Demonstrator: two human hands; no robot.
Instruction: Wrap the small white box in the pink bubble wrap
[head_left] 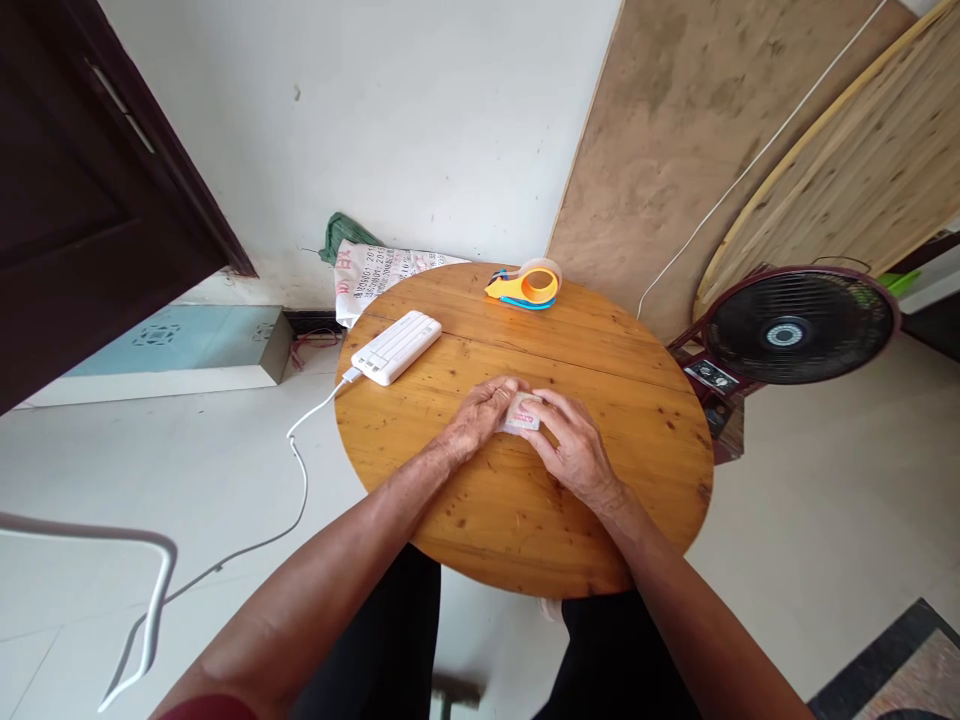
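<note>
1. Nearest you, your legs in black trousers (390,650) sit under the near rim of the round wooden tabletop (517,530). Your forearms cross that rim from both sides and meet near its middle.
2. Between the near rim and your hands the wood is bare, so there is open room on your side.
3. Your left hand (480,415) and right hand (574,445) close on a small packet (520,413) at the tabletop's middle. The left fingers curl over its left end and the right fingers wrap its right end; both grips are narrow and hold it.
4. The packet lies low against the wood, pale printed face up. Its long axis seems to run left to right, from one hand to the other, but both ends are covered, so you cannot tell which end leads.
5. Right of your right hand the wood is open out to the right rim.
6. Farther and to the left, a white power bank (396,346) lies well apart from your left hand, slanting from near-left to far-right. At its near-left end, by the rim, a white cable (300,480) drops to the floor.
7. At the far rim sits a yellow tape dispenser (525,287), with bare wood between it and your hands.
8. Off the tabletop, a dark fan (795,325) stands just past the right rim, and a printed sack (375,275) lies against the wall beyond the far-left rim.
</note>
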